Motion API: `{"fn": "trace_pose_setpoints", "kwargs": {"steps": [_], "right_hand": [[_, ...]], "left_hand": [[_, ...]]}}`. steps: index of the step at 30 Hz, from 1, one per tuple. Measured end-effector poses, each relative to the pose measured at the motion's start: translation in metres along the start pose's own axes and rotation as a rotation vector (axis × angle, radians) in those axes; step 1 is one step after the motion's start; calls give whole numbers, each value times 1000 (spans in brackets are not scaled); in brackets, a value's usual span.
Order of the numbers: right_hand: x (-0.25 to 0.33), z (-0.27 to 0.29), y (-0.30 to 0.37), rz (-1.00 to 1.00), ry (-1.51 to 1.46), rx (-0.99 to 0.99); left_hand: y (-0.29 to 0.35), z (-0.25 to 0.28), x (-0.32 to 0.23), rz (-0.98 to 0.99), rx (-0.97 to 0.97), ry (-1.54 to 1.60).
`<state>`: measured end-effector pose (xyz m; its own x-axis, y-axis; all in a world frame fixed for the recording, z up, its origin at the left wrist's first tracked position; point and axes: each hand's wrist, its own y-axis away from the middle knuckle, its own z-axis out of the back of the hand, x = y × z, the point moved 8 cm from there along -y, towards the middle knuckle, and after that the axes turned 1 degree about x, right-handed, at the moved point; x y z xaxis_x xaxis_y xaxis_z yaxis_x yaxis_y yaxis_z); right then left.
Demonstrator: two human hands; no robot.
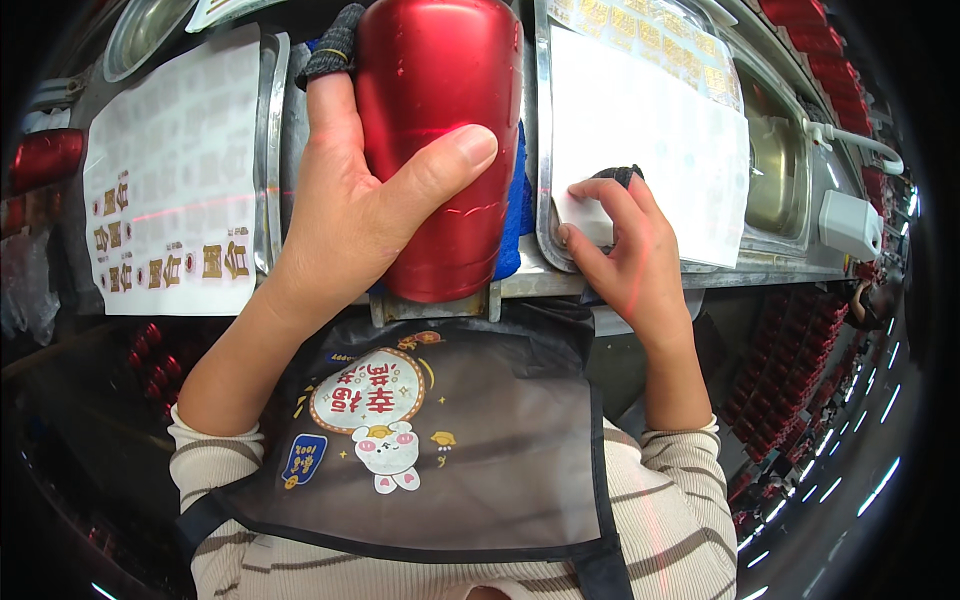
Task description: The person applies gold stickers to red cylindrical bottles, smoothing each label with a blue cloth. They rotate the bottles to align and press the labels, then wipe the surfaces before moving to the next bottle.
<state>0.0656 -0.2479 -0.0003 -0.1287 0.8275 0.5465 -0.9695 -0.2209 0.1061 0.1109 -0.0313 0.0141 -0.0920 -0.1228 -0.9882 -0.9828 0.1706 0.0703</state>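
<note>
My left hand (365,195) is wrapped round a shiny red metal tumbler (440,100), its thumb lying across the front. A dark knitted finger cover (330,48) sits on one of its fingers. The tumbler leans over a blue cloth (512,240) at the bench edge. To the right, my right hand (630,230) is at the near left corner of a white sheet (640,130) on a metal tray (546,130). Its thumb and index finger curve with a gap between their tips. A dark cover (622,175) shows on another finger. Whether a fingertip lifts the sheet, I cannot tell.
On the left, a white sheet with gold characters (170,180) lies on another tray (272,150). Gold-printed film (650,35) is at the back right. A metal basin (775,170) and white plastic fixture (850,225) stand farther right. Several red tumblers (790,350) fill racks beyond.
</note>
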Motion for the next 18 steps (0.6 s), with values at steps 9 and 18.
{"fn": "trace_pose_setpoints", "kwargs": {"steps": [9,18], "right_hand": [[-1,2,2,19,-12,6],[2,-3,4,-20,61,-89]], "left_hand": [[0,1,0,-17,6,-24],[0,-2,0,-21,-19,48]]}}
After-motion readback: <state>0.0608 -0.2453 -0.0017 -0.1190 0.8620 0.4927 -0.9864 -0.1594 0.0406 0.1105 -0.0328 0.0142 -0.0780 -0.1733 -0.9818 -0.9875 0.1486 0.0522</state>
